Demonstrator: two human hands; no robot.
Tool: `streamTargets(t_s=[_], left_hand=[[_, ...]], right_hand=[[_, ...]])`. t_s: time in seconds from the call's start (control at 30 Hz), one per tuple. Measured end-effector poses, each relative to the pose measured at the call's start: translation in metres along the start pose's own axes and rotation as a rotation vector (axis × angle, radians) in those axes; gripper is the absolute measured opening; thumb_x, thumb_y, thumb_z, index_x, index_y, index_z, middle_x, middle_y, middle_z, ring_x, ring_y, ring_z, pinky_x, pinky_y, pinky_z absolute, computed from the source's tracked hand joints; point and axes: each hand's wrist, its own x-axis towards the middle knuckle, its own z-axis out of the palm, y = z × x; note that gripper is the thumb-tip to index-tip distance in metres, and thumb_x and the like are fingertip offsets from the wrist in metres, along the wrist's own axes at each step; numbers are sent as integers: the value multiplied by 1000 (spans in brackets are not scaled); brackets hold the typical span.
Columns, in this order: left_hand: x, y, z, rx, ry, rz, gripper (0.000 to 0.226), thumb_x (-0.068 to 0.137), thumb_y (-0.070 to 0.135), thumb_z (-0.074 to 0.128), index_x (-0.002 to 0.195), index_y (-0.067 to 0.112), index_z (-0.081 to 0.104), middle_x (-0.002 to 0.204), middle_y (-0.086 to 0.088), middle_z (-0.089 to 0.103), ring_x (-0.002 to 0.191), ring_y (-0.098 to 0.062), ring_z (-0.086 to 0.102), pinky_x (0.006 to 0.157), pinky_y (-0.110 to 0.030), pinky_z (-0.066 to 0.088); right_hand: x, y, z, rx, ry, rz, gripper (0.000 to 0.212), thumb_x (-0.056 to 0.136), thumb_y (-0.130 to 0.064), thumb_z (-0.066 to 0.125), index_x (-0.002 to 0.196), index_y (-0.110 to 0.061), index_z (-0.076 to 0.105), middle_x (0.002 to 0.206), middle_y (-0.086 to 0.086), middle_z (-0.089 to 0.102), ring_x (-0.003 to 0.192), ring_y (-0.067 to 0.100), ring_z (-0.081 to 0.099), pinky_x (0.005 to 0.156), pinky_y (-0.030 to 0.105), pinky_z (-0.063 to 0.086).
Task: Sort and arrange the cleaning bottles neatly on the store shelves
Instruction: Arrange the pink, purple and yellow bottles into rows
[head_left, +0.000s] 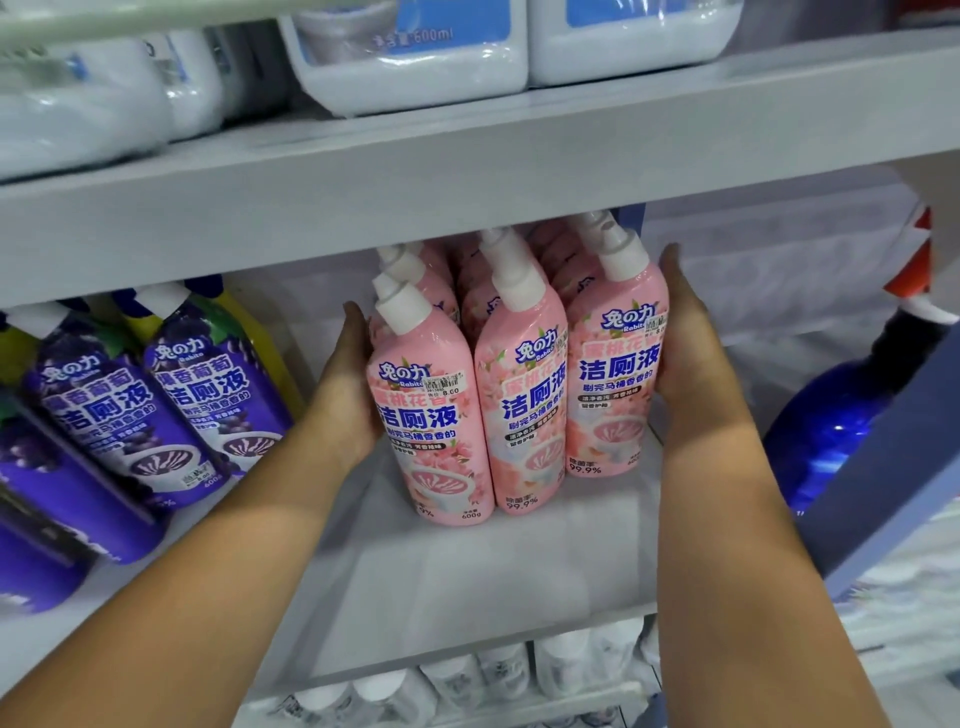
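Observation:
Several pink toilet-cleaner bottles with white angled caps stand in three rows on the middle shelf (467, 587). The front row holds a left pink bottle (431, 431), a middle one (524, 410) and a right one (613, 374). My left hand (348, 384) lies flat against the left side of the group. My right hand (685, 332) presses flat on the right side. Both palms face inward and squeeze the block of bottles between them. The rear bottles are mostly hidden behind the front row.
Purple bottles (208, 395) of the same brand stand to the left, with yellow ones behind. A dark blue bottle (826, 436) with a red-and-white nozzle leans at the right. White jugs (415, 67) fill the upper shelf. White bottles (467, 680) sit on the shelf below.

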Motion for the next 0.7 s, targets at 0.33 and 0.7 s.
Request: streamTargets(t_s=[0.33,0.7], left_hand=[[-61,-58,-9,5,-29,227,80,93,69,17,157,24,34,156,7,48,143,-5,44,118,-28,37],[-63,-48,-2,-18,-62,179,81,91,70,18,151,23,45,141,4,63,126,-8,61,101,-29,45]], right_hand=[[-8,34,-12,-161,166,-95,70,96,-74,30,122,-25,72,122,5,74,115,22,70,110,48,45],[-8,31,-13,-182,174,-60,74,84,-83,41,123,-28,72,121,6,74,112,25,71,109,53,46]])
